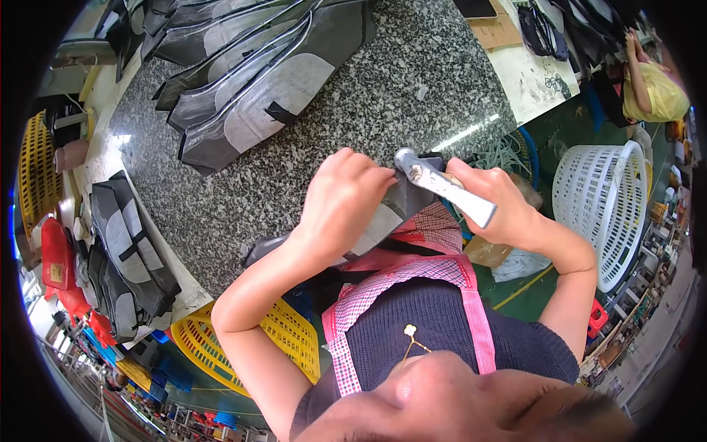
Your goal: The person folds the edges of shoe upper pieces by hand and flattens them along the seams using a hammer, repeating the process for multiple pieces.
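My left hand [342,202] presses down on a grey and black fabric piece [383,221] lying at the near edge of the speckled granite table [383,96]. My right hand [493,202] grips a metal hammer [442,183] by its handle. The hammer head rests right beside my left fingertips, on the fabric. The part of the fabric under my left hand is hidden.
A stack of grey and black fabric pieces [250,81] lies at the far left of the table, and more of them [129,254] sit on a side surface. A yellow crate [221,342] stands below left, a white plastic basket [611,206] at right. Another person [648,85] sits far right.
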Demonstrator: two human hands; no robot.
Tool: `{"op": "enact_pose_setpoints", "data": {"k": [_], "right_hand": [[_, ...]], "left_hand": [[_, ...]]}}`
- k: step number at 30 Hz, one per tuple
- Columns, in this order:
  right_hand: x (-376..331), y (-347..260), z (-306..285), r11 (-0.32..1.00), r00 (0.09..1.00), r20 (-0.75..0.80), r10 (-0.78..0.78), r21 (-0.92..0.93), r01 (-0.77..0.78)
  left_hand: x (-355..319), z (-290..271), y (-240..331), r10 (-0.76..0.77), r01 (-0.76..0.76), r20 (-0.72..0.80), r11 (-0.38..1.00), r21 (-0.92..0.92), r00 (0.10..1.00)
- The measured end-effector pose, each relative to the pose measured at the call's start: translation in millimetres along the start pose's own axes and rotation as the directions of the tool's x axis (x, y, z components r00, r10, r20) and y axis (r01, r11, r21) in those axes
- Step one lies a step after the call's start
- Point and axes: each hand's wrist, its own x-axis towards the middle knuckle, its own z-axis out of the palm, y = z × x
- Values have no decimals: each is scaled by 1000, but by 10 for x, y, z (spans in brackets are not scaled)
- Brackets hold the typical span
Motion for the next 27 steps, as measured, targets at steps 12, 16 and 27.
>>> {"op": "enact_pose_setpoints", "data": {"k": [12,16,27], "right_hand": [[36,-47,51,996,999,29,-27,-87,30],[121,-24,-36,1000,998,54,-11,5,11],[158,-124,-231,999,997,-81,-19,29,21]], "left_hand": [[-165,-40,31,-76,75,-65,997,-20,995],[-251,23,61,-162,151,-106,983,-104,981],[-168,53,74,62,-58,-34,991,121,998]]}}
